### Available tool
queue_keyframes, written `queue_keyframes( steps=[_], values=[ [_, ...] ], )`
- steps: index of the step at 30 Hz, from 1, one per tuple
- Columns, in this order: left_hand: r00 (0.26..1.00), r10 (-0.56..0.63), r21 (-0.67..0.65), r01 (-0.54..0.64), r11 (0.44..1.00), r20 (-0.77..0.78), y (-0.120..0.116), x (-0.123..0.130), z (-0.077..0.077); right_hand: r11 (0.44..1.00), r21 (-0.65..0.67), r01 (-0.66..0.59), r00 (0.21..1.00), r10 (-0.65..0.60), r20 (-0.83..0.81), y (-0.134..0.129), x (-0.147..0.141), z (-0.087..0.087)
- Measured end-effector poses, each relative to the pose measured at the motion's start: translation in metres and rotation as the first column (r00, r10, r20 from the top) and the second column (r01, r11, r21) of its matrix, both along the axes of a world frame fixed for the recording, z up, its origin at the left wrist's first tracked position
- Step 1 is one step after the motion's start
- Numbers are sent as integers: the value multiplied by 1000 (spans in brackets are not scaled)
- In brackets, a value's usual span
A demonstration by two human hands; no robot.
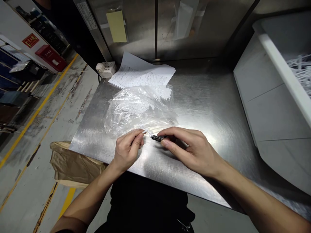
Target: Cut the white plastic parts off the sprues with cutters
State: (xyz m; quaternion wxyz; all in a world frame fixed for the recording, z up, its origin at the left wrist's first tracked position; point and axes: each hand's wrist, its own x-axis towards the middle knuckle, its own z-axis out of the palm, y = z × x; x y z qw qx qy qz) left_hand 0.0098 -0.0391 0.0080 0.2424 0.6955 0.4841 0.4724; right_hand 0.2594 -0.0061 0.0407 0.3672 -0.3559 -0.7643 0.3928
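Observation:
My left hand (128, 149) is closed in a pinch on a small, thin white plastic piece (144, 131), whose end sticks out toward the right. Between the thumb and fingers of my right hand (189, 147) is a dark metal nail clipper (156, 138). Its jaws point left and lie close to the white piece; whether they touch it I cannot tell. Just beyond both hands lies a crumpled clear plastic bag (138, 111) with many small white bits inside.
Printed paper sheets (143, 74) lie behind the bag on the steel table (199, 97). A power socket (107, 68) sits at the back left corner. On the right stands a large grey bin (257, 97) holding white strips. A brown paper bag (75, 165) hangs below the left edge.

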Motion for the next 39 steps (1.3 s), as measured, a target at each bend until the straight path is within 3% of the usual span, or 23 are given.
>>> queue_keyframes(
  steps=[7, 15, 18, 24, 31, 39],
  values=[
    [999, 12, 22, -11, 1000, -48, -1, -2, -3, 999, -32, 0, 1000, 0, 5, 0, 1, 1],
    [999, 1, 53, 2, 999, -45, 0, -1, -1, 973, -230, -32, 997, 15, -75, 1, -2, -2],
    [999, 14, 53, -12, 999, -49, -2, -2, -3, 987, -161, 8, 997, -19, -70, 0, -4, -6],
    [998, 30, 31, -28, 999, -50, -3, -3, -6, 989, 140, 45, 998, -39, -48, -1, -6, -8],
    [999, 36, 22, -35, 999, -30, -3, -3, -5, 995, -97, 15, 1000, -15, 8, 3, 0, -4],
    [999, 28, 17, -27, 999, -37, -4, -5, -7, 996, 85, -20, 1000, 21, -12, 3, 1, -11]
  ],
)
